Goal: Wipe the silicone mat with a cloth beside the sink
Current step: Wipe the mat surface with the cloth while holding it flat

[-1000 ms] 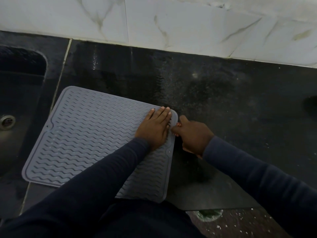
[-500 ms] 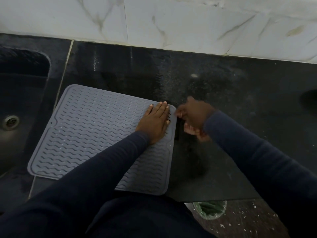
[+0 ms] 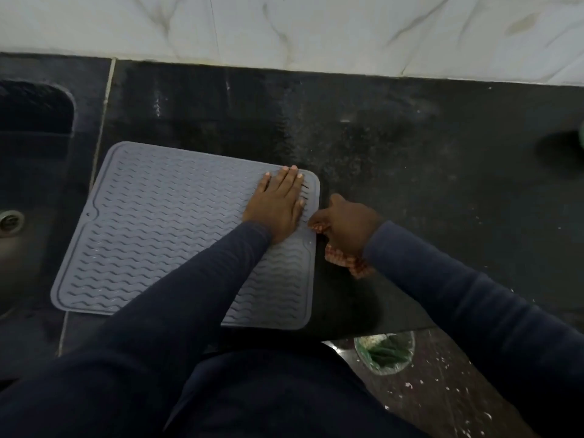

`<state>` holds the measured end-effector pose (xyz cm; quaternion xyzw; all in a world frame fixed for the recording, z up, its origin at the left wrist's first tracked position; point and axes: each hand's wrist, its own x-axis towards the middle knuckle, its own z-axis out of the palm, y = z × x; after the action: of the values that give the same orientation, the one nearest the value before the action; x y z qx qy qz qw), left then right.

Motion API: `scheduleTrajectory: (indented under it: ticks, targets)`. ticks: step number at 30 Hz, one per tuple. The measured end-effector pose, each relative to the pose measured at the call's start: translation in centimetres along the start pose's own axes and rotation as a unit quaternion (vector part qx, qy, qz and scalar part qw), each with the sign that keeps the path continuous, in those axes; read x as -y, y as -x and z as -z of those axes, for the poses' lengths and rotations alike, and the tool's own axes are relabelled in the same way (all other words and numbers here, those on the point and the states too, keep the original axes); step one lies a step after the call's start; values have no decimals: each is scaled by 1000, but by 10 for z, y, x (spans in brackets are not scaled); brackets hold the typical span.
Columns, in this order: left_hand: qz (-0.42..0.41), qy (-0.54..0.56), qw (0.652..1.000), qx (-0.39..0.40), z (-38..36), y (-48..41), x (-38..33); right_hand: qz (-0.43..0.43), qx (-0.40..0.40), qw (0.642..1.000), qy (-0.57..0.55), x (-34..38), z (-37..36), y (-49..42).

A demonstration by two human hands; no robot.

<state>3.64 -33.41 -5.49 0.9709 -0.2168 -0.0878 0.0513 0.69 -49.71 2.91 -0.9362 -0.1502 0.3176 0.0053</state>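
The left hand (image 3: 278,207) lies flat, fingers together, pinning the thin, floppy, probably slippery silicone mat (image 3: 177,229) on the desk (image 3: 410,172); at its three o'clock edge the right hand (image 3: 347,229) is clamped on the soft cloth (image 3: 344,262).

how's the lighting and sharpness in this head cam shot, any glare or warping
Head view: dim, soft light, and the black counter loses detail, with a faint sheen streak near the back. The grey mat reads clearly; the right hand and its checked cloth look slightly smeared. Wide-angle bend bows the wall edge.
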Motion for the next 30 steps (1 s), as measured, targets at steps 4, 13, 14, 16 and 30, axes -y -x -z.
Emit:
scheduleTrajectory:
  ticks: [4, 13, 14, 16, 30]
  targets:
    - [3, 23, 1000, -14, 4, 6, -2, 7, 2, 999, -35, 11, -22, 25]
    - [-84, 46, 995, -35, -19, 81, -13, 1, -18, 1000, -17, 26, -26, 40]
    - [-76, 50, 995, -36, -21, 82, -14, 6, -20, 1000, -5, 29, -25, 43]
    - [-66, 54, 995, -44, -23, 83, -16, 17, -18, 1000, 9, 36, -28, 52]
    - [-61, 52, 994, -73, -24, 86, -18, 19, 24, 999, -38, 84, -75, 111]
